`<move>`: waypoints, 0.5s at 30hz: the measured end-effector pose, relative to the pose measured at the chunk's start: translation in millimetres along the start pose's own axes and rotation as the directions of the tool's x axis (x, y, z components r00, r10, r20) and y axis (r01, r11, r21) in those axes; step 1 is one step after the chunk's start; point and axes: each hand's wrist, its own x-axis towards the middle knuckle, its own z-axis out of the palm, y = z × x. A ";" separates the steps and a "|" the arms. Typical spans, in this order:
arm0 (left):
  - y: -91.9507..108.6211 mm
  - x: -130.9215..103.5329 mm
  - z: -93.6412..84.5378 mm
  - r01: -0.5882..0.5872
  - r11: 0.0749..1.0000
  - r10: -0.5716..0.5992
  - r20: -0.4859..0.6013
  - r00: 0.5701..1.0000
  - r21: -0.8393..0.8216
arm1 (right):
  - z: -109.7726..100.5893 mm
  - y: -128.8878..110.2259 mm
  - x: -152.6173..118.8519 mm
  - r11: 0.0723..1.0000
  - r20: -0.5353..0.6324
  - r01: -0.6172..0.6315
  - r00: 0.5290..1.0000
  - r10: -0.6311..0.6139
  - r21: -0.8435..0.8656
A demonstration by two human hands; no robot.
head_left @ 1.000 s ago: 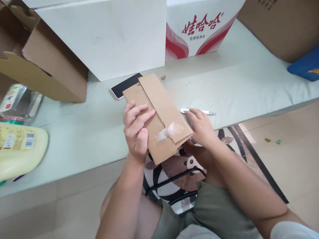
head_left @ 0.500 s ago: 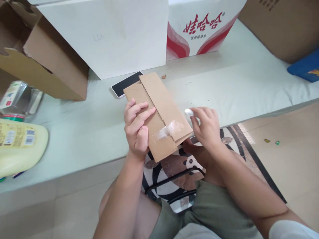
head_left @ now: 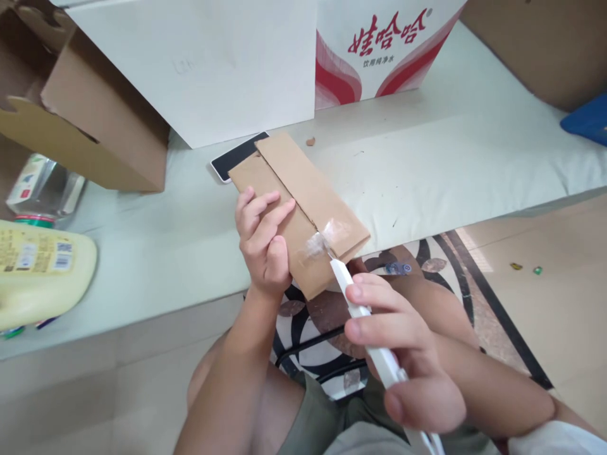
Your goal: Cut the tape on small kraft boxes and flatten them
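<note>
Left hand [head_left: 262, 243] clasps a flat cardboard parcel [head_left: 298, 208] along its left edge, thumb underneath and fingers curled over the top face, holding it tilted above the near edge of a pale green table [head_left: 441, 164]. Right hand [head_left: 403, 354] is closed around a slim white knife [head_left: 365, 325], whose tip touches a strip of clear tape [head_left: 325, 237] across the parcel's flap seam, near the parcel's near end.

The parcel looks light and fairly stiff, thin enough to bend if squeezed; the long side edges seem the safest grip, away from the taped seam where the blade works. The left fingers lie close to that seam, so a slip of the blade could reach them.

A phone [head_left: 237, 158] lies on the table, partly hidden behind the parcel's far end. Farther off stand a big white box [head_left: 203, 63] and a red-and-white carton [head_left: 379, 50]. At left are an open brown box [head_left: 95, 126] and a yellow bottle [head_left: 42, 272]. Below the hands are the person's knees and a patterned floor.
</note>
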 end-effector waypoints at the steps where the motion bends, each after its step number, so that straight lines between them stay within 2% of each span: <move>1: -0.1 0.2 0.3 -0.001 1.000 0.001 0.000 1.000 0.006 | -0.1 5.1 2.8 1.000 0.021 0.015 1.000 -0.016 0.012; 5: 0.3 0.5 0.2 0.003 1.000 -0.003 0.005 1.000 0.025 | -3.4 16.6 7.9 0.999 0.082 0.026 0.996 -0.029 0.030; 13: 0.8 0.7 -0.3 0.011 1.000 -0.011 0.007 1.000 0.020 | 2.5 20.8 -5.9 0.999 0.040 0.032 0.999 -0.033 0.027; 15: 0.6 0.8 -0.2 0.010 1.000 -0.011 0.009 1.000 0.018 | -0.5 24.2 -12.5 0.998 0.076 -0.057 0.995 0.058 -0.011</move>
